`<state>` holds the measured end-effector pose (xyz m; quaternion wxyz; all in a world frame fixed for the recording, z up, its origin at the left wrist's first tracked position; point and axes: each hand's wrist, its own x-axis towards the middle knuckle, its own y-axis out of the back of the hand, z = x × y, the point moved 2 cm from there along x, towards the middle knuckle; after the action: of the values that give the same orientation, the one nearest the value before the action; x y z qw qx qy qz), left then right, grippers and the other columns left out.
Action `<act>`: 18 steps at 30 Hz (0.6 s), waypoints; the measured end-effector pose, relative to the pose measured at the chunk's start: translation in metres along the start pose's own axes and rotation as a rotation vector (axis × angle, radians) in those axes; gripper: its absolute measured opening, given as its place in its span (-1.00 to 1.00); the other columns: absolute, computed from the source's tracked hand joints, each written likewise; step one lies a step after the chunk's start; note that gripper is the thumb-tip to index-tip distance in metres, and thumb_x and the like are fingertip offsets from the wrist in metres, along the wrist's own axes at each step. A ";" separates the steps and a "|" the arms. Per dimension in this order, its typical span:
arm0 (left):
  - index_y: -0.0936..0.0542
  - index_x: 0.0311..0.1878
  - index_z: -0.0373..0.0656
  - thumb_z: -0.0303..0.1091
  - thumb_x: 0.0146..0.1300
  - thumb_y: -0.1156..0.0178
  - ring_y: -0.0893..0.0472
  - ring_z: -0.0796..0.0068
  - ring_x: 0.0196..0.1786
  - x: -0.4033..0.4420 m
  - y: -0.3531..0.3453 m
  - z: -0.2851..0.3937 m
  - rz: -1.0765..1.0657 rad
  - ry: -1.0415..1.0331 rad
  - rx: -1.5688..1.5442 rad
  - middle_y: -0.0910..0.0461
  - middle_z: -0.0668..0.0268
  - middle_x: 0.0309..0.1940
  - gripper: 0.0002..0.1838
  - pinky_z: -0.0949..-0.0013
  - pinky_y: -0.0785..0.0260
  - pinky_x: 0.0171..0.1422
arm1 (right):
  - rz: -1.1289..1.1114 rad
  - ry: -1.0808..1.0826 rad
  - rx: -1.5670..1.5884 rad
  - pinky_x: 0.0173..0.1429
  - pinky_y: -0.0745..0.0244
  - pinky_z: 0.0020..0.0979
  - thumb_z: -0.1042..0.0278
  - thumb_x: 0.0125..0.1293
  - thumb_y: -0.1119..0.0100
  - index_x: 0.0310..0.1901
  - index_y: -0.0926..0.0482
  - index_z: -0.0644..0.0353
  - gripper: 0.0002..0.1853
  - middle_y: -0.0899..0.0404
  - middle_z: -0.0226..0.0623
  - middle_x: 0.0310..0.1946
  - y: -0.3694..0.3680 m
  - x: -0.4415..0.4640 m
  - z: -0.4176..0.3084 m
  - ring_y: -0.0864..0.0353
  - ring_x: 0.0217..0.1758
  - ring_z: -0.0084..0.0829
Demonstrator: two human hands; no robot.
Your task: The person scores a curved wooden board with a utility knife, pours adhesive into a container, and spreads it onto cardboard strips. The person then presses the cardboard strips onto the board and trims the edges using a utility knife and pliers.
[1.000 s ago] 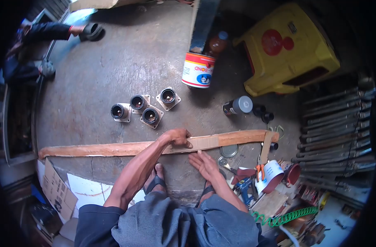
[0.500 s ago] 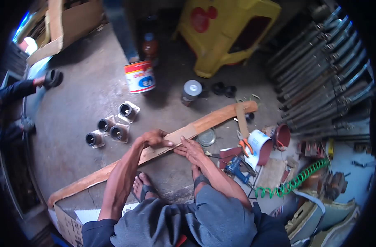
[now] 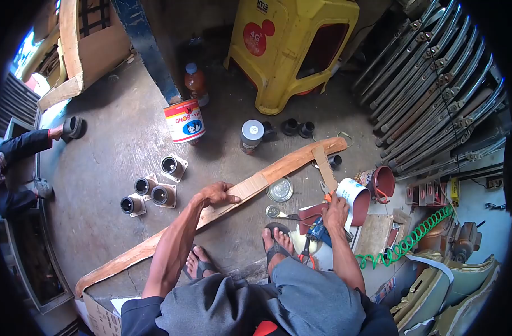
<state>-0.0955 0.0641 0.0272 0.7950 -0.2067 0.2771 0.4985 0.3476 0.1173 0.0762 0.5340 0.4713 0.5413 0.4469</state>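
Note:
A long tan strip [image 3: 287,165] lies slantwise across the floor, with a ribbed cardboard-like piece [image 3: 249,187] on its middle. My left hand [image 3: 218,194] grips the strip beside that piece, thumb on top and fingers curled at the far edge. Off to the right, my right hand [image 3: 335,213] is closed around the orange-handled pliers [image 3: 327,197], its fingers covering most of the handles. Just below that hand lies a blue tool [image 3: 319,231], partly hidden. Orange-handled scissors [image 3: 307,257] rest nearer my foot. A short tan strip [image 3: 325,168] crosses the long one's right end.
Several black-tubed metal flanges [image 3: 163,195] stand left of the strip. A glue can [image 3: 184,121], a grey-lidded jar [image 3: 252,134] and a yellow stool [image 3: 289,50] are beyond it. Metal frames [image 3: 435,95] lean at right, above a green coiled hose [image 3: 404,241]. Another person's leg [image 3: 26,143] shows at left.
My right hand has left the long strip and moved right to the orange-handled pliers. My left hand stays on the strip. The scissors and my right foot show more fully now.

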 end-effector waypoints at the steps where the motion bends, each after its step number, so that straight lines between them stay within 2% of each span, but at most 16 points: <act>1: -0.73 0.24 -0.09 -0.06 0.19 -0.57 -0.68 0.39 0.02 0.003 0.001 -0.001 0.001 -0.003 0.003 -0.78 0.32 -0.01 -0.42 0.24 -0.48 0.22 | -0.062 -0.034 0.002 0.39 -0.43 0.10 0.24 0.18 -0.54 0.47 -0.33 0.08 -0.16 -0.36 0.01 0.33 0.004 0.006 0.000 -0.40 0.36 0.15; 3: -0.73 0.24 -0.08 -0.13 0.21 -0.57 -0.69 0.43 -0.05 0.005 -0.001 -0.003 -0.019 0.113 -0.115 -0.78 0.35 -0.05 -0.45 0.27 -0.50 0.17 | -0.122 -0.072 0.001 0.38 -0.45 0.11 0.24 0.17 -0.55 0.46 -0.33 0.07 -0.16 -0.38 0.01 0.31 0.014 0.013 -0.001 -0.41 0.35 0.16; 4: -0.73 0.24 -0.08 -0.13 0.21 -0.57 -0.69 0.43 -0.05 0.007 0.000 -0.002 -0.020 0.107 -0.111 -0.78 0.35 -0.05 -0.45 0.27 -0.50 0.17 | -0.155 -0.084 -0.006 0.36 -0.46 0.11 0.22 0.17 -0.54 0.43 -0.36 0.06 -0.20 -0.39 0.02 0.28 0.016 0.017 -0.001 -0.42 0.33 0.16; 6: -0.74 0.16 -0.17 -0.23 0.23 -0.55 -0.69 0.55 -0.14 0.004 -0.002 0.000 -0.048 0.114 -0.279 -0.78 0.41 -0.15 -0.54 0.36 -0.54 0.04 | -0.189 -0.092 -0.018 0.35 -0.47 0.11 0.21 0.18 -0.53 0.40 -0.38 0.06 -0.23 -0.40 0.03 0.26 0.018 0.020 0.002 -0.44 0.31 0.16; 9: -0.73 0.22 -0.10 -0.19 0.25 -0.54 -0.69 0.49 -0.10 0.003 0.000 0.001 -0.095 0.088 -0.242 -0.78 0.40 -0.07 -0.51 0.29 -0.54 0.11 | -0.188 -0.061 -0.063 0.31 -0.49 0.10 0.19 0.18 -0.49 0.33 -0.41 0.13 -0.30 -0.43 0.07 0.19 0.015 0.027 0.007 -0.46 0.27 0.18; 11: -0.73 0.22 -0.13 -0.21 0.27 -0.52 -0.68 0.51 -0.10 0.002 0.003 -0.001 -0.129 0.068 -0.293 -0.78 0.40 -0.07 -0.52 0.31 -0.54 0.09 | -0.108 0.048 -0.017 0.26 -0.50 0.10 0.20 0.17 -0.43 0.27 -0.42 0.19 -0.35 -0.43 0.11 0.16 0.015 0.024 0.005 -0.47 0.22 0.20; 12: -0.72 0.22 -0.15 -0.22 0.29 -0.50 -0.68 0.53 -0.11 0.002 0.005 -0.003 -0.172 0.051 -0.335 -0.77 0.41 -0.08 -0.54 0.33 -0.54 0.07 | -0.027 0.109 -0.001 0.17 -0.51 0.10 0.26 0.16 -0.38 0.21 -0.42 0.26 -0.40 -0.47 0.13 0.05 0.017 0.020 0.003 -0.51 0.10 0.20; 15: -0.72 0.22 -0.19 -0.25 0.34 -0.46 -0.67 0.56 -0.12 0.007 0.006 -0.008 -0.114 0.001 -0.256 -0.76 0.42 -0.10 -0.58 0.36 -0.54 0.04 | 0.057 0.143 0.097 0.16 -0.46 0.14 0.29 0.20 -0.30 0.19 -0.43 0.28 -0.46 -0.49 0.17 -0.01 0.019 0.016 -0.010 -0.53 0.05 0.20; 16: -0.72 0.20 -0.20 -0.29 0.34 -0.45 -0.67 0.55 -0.14 0.009 0.007 -0.009 -0.083 0.001 -0.235 -0.76 0.41 -0.12 -0.60 0.35 -0.54 0.03 | 0.139 0.163 0.188 0.13 -0.46 0.11 0.33 0.23 -0.24 0.16 -0.42 0.28 -0.52 -0.51 0.16 -0.15 0.018 0.010 -0.016 -0.55 -0.03 0.17; 17: -0.72 0.20 -0.20 -0.29 0.34 -0.45 -0.67 0.55 -0.14 0.011 0.007 -0.007 -0.084 0.003 -0.233 -0.76 0.41 -0.12 -0.60 0.35 -0.54 0.03 | 0.138 0.160 0.190 0.13 -0.46 0.11 0.33 0.23 -0.24 0.16 -0.42 0.28 -0.52 -0.51 0.16 -0.15 0.022 0.003 -0.029 -0.55 -0.03 0.17; 18: -0.72 0.20 -0.20 -0.30 0.34 -0.45 -0.67 0.54 -0.15 0.011 0.005 -0.006 -0.058 0.031 -0.243 -0.76 0.40 -0.13 -0.60 0.34 -0.54 0.03 | 0.022 0.145 0.291 0.10 -0.48 0.08 0.33 0.23 -0.23 0.12 -0.45 0.29 -0.56 -0.53 0.15 -0.17 0.025 -0.009 -0.042 -0.57 -0.06 0.16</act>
<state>-0.0978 0.0699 0.0152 0.7738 -0.3168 0.2209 0.5021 0.3058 0.1132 0.1034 0.4147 0.5162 0.6323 0.4022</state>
